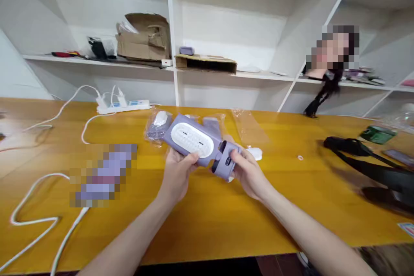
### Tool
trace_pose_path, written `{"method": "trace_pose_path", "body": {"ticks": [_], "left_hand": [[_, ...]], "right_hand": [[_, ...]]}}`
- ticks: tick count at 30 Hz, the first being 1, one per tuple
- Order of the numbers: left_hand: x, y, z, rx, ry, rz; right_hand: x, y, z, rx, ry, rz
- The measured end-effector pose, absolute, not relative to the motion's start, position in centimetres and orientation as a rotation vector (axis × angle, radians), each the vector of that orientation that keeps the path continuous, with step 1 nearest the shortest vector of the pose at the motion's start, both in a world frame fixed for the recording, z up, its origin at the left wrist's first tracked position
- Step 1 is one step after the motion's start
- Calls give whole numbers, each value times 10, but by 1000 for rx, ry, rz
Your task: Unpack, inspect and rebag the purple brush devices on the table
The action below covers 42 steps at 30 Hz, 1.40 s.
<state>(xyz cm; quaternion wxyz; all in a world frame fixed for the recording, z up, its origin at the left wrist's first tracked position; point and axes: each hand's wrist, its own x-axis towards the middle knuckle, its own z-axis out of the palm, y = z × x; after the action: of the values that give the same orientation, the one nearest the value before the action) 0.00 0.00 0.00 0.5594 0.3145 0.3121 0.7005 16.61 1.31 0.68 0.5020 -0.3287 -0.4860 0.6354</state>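
Note:
Above the middle of the table I hold a purple strap-like device point(211, 135) with a white oval panel point(192, 139) facing me. My left hand point(177, 170) grips its lower left edge, thumb resting by the panel. My right hand point(250, 171) is closed round the curled purple end piece point(225, 161), which has a small dark oval mark on it. Behind the device lie a plastic-wrapped purple item with a white oval part point(158, 125) and another wrapped purple piece point(211, 125). Just beyond my right hand is a small white rounded object point(255, 153).
A white power strip point(124, 107) with plugged cables stands at the back left. A pixelated purple object point(105, 177) lies at left near white cables. Black straps point(371, 159) and a green item point(377, 134) are at right. Shelves point(207, 71) behind hold cardboard; a pixelated face shows upper right.

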Motion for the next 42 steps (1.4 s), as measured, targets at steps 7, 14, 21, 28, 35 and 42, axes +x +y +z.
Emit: {"method": "trace_pose_path", "body": {"ticks": [7,14,21,28,35,42], "left_hand": [[4,1,1,746,783,1692],[8,-3,-2,839,785,1756],[10,-8,-5,887,730,1737],[14,-10,-10,901,779,1637],[-9,-14,15,799,573,1523],[-26,-5,35,725,859,1303]], "right_hand": [[166,12,7,-804,-1132,1555],[162,11,7,-824,-1134,1516],[162,8,11,-808,-1181,1447],[162,7,11,-843,-1179,1407],[170,13,26,-829,-1145,1474],[174,21,14,-901,-1340,1341]]}}
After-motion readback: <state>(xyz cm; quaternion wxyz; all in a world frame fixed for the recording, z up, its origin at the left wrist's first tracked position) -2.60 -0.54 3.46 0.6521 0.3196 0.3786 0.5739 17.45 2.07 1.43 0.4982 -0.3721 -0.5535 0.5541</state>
